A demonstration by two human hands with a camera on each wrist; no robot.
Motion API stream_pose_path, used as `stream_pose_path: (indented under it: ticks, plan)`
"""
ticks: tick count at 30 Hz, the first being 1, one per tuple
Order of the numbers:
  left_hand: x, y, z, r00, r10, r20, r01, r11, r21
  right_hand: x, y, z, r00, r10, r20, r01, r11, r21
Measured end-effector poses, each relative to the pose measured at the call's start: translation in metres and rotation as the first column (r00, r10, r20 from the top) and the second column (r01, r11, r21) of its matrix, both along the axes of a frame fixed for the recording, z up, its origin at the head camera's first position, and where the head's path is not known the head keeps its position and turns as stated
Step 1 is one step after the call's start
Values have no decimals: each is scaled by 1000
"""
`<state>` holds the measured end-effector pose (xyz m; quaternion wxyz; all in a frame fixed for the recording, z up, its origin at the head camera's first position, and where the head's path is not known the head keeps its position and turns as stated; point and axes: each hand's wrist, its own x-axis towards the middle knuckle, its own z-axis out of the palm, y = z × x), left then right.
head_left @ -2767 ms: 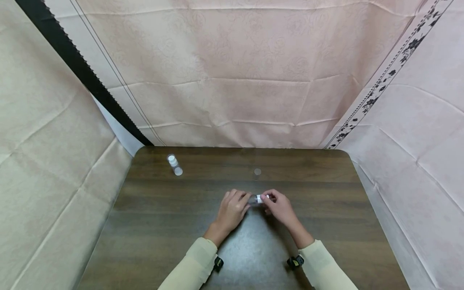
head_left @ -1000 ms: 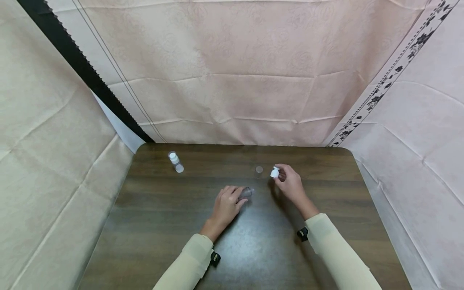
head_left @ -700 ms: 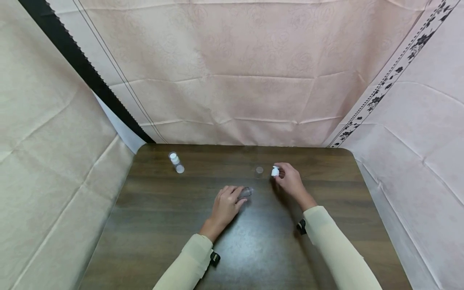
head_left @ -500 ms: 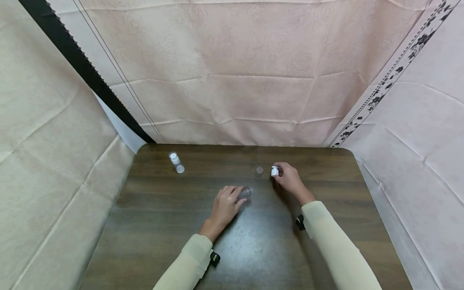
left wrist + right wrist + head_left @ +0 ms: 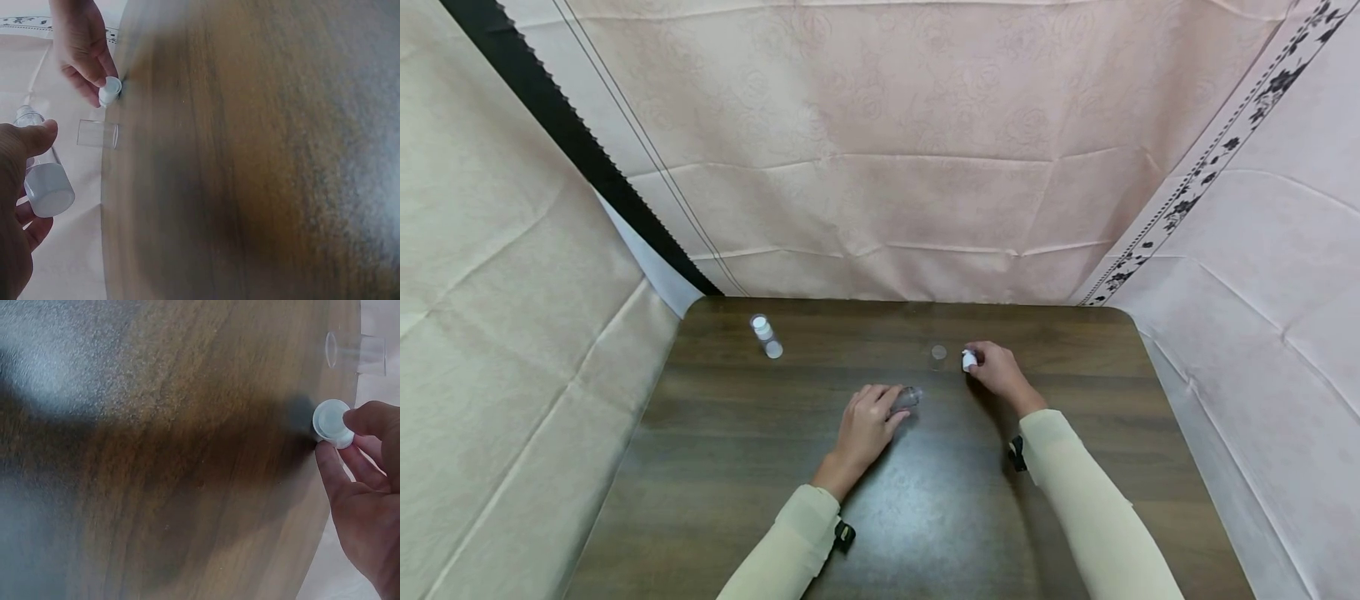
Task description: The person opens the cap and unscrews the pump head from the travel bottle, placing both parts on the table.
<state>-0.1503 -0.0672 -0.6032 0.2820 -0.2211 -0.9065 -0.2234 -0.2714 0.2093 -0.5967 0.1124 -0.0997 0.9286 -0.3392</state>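
Note:
My left hand (image 5: 865, 421) grips a small clear bottle (image 5: 907, 398), its bare neck tilted up to the right; the left wrist view shows the thumb over the neck end. Between thumb and fingers, my right hand (image 5: 998, 372) pinches a white pump top (image 5: 968, 361) low at the tabletop. Its round hollow underside (image 5: 331, 420) faces the right wrist camera. Whether the pump top touches the wood is hard to tell. Just left of it, a clear cap (image 5: 938, 353) stands on the table, seen as a see-through cylinder (image 5: 98, 134) in the left wrist view.
At the back left of the wooden table (image 5: 820, 333) stands a second clear bottle (image 5: 765, 335) with a white top. Pale cloth (image 5: 925, 208) hangs behind the table's far edge and at both sides.
The white top was on the bottle between both hands; my right hand has taken it off, moved it to the back right and lowered it a little. The left hand stays nearly still.

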Motion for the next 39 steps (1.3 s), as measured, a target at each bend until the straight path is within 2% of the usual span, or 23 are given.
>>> stream_pose_path:
  ticks: [11,21,27,39]
  plan:
    - [-1,0,1,1000,-3,17,3,1000,6,0,1,-2,1000,22,-16,-22,1000,7]
    - [-11,-2,5,1000,-5,-22,5,1000,15,0,2,-3,998,35,-49,-35,999,-2]
    - [-20,-5,10,999,15,39,-16,1000,23,3,4,-1,1000,16,-1,-16,1000,-21]
    - [-46,-11,19,990,45,135,-65,986,154,21,18,2,999,-3,-54,0,998,-60]
